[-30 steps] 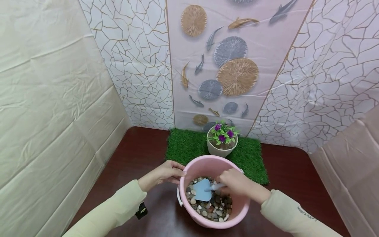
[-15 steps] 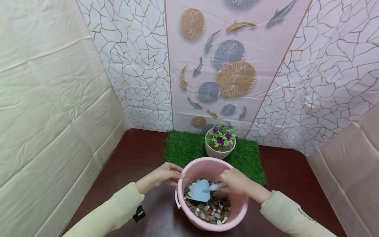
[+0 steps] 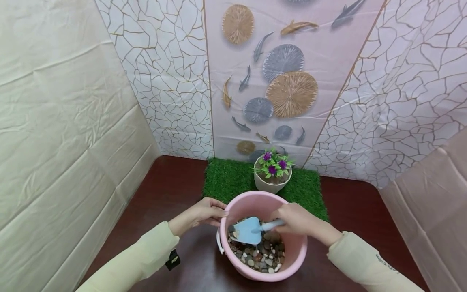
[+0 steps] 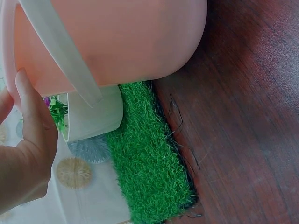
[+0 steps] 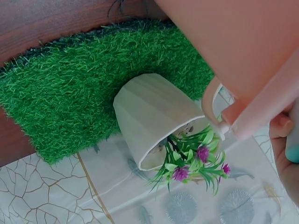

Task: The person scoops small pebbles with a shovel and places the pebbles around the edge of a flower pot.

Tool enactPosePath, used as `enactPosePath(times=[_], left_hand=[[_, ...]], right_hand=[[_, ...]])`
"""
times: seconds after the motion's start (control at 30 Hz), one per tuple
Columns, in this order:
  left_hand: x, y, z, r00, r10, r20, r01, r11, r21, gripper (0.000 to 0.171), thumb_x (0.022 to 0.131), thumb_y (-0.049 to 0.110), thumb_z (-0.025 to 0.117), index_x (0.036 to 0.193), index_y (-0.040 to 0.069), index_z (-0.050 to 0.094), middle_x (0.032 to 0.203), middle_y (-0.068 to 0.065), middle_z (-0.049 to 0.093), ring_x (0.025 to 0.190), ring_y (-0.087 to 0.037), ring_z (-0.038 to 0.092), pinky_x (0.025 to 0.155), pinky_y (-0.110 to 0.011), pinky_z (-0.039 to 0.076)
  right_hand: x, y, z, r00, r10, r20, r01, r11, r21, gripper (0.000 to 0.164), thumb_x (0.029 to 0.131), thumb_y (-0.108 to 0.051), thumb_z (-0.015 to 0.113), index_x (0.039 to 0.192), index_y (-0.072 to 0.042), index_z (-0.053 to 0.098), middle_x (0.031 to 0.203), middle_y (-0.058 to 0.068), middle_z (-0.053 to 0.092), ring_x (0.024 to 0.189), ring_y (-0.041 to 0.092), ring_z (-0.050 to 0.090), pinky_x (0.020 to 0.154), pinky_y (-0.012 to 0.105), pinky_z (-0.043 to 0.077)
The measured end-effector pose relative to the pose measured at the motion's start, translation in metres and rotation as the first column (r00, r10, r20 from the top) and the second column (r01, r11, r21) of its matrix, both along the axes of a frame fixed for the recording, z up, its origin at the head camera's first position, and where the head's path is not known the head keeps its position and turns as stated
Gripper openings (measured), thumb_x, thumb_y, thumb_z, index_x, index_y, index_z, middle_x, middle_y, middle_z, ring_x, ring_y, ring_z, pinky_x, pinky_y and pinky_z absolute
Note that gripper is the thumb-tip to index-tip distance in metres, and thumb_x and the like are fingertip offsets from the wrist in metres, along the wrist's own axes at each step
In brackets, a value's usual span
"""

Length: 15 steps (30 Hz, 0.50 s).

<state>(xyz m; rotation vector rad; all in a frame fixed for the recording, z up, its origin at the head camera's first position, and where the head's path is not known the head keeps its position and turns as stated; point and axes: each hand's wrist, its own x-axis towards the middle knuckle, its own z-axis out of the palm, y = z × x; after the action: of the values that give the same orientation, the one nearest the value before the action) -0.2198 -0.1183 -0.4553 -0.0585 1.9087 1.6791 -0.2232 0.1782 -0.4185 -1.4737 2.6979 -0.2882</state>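
Observation:
In the head view a pink bucket (image 3: 268,277) stands on the table, its floor covered with mixed pebbles (image 3: 257,259). My left hand (image 3: 205,211) pinches the bucket's left rim, thumb and fingers on either side; the left wrist view shows this hand (image 4: 30,140) at the rim beside the white bail handle (image 4: 65,51). My right hand (image 3: 294,220) reaches inside the bucket and grips the handle of a light blue hand trowel (image 3: 249,231). The trowel's blade points left over the pebbles, with some stones at its tip. Only part of the right hand (image 5: 280,127) shows in the right wrist view.
A white pot (image 3: 270,186) with purple flowers stands right behind the bucket on a green artificial grass mat (image 3: 230,178). Dark red-brown table (image 3: 175,182) surrounds them. Patterned cloth hangs behind, and a beige fabric wall (image 3: 73,121) rises at the left.
My right hand has shifted slightly right and up with the trowel, so more of its handle shows. Stones now show at the blade's tip. The left hand stays on the rim.

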Motion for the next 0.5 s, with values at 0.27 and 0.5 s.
enactPosePath(times=[0.27,0.5], left_hand=[[0.0,-0.001,0.0,1.0,-0.009,-0.003,0.009,1.0,0.012,0.04,0.087,0.006,0.064,0.123,-0.01,0.055,0.084,-0.007,0.069,0.068,-0.01,0.065,0.063,-0.024,0.06],[0.0,-0.001,0.001,1.0,-0.014,-0.003,0.014,1.0,0.02,0.04,0.087,0.006,0.064,0.122,-0.011,0.055,0.094,-0.014,0.07,0.072,-0.011,0.066,0.069,-0.028,0.06]], right_hand=[[-0.003,0.006,0.013,0.998,-0.025,0.059,0.027,0.999,-0.025,0.006,0.077,-0.017,0.075,0.083,-0.015,0.072,0.073,-0.01,0.067,0.062,-0.003,0.054,0.056,0.018,0.048],[-0.004,0.012,0.02,0.994,-0.054,0.093,0.058,0.997,-0.048,0.008,0.077,-0.013,0.075,0.085,-0.015,0.073,0.076,-0.01,0.068,0.065,-0.003,0.056,0.058,0.019,0.05]])
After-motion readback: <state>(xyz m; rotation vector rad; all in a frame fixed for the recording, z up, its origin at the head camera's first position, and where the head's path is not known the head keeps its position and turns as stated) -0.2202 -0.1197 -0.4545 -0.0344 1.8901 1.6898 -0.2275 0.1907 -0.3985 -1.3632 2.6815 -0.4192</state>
